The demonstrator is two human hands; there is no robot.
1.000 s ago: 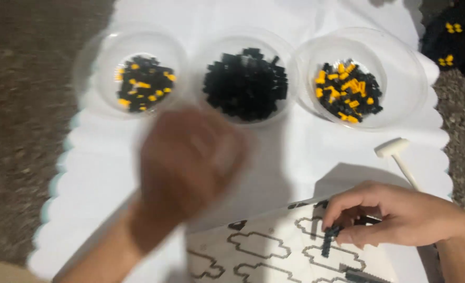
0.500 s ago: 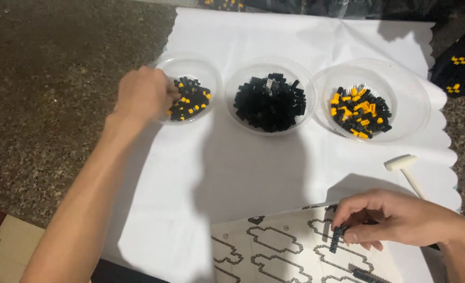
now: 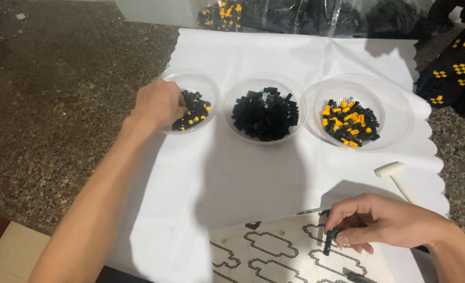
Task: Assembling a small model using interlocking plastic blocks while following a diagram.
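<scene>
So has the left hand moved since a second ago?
Yes. The left hand went from the white sheet below the bowls up and left into the left bowl of black and yellow pieces.

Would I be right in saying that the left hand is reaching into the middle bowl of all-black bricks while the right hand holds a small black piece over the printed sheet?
Not quite. In the head view the left hand is in the leftmost bowl, which holds black and yellow bricks, not the middle bowl. The right hand does hold a small black piece over the printed sheet.
</scene>
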